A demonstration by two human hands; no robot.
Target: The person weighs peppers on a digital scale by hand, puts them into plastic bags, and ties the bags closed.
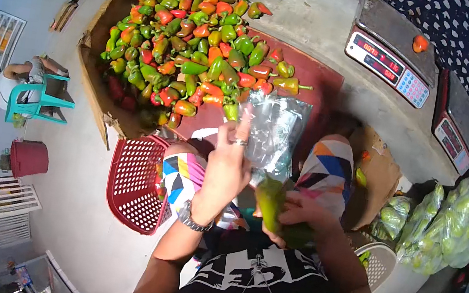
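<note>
My left hand [227,167], with a ring and a metal watch, is at the near left edge of a clear plastic bag [278,135]. Its fingers lie along the bag and grip that edge; the thumb is partly hidden. In my right hand [305,212] is a long green pepper [270,199], blurred by motion, just below the bag. Beyond the bag, a large heap of green, red and orange peppers [186,47] covers a dark red board [321,80] and opened cardboard.
Two digital scales [393,55] [455,129] stand at the right, one bearing a red pepper [420,44]. Filled bags of green peppers [449,223] lie right of me. A red perforated basket [133,183] is by my left knee. A person sits on a green chair [40,96].
</note>
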